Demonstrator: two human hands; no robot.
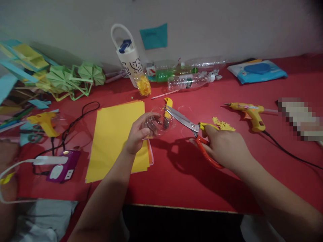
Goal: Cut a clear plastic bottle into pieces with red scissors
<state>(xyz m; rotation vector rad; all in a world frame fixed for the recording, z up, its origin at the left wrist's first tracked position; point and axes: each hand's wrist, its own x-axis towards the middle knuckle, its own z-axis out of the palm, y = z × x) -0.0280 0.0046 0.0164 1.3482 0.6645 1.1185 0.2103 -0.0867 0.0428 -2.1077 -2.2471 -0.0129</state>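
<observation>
Clear plastic piece (157,129), rounded and see-through, is in the left hand (137,136) in the head view, raised over the right edge of the yellow paper stack (116,137) on the red table (164,188). The left fingers curl around it with the thumb on the near side, so the grip is closed on the plastic; how firmly it presses cannot be told. The right hand (224,146) is wrapped about the handles of the scissors (184,121), one yellow and one red, which stand apart from each other. The blades point up and to the left, their tips at the far right side of the plastic; whether they touch it, and how wide the blades part, I cannot tell. A yellow object (168,103) lies just beyond the tips, partly seen through the plastic. Small yellow cutouts (224,125) lie just beyond the right hand, and a yellow glue gun (252,116) rests farther right. Plastic bottles (189,82) lie near the wall, well apart from both hands.
</observation>
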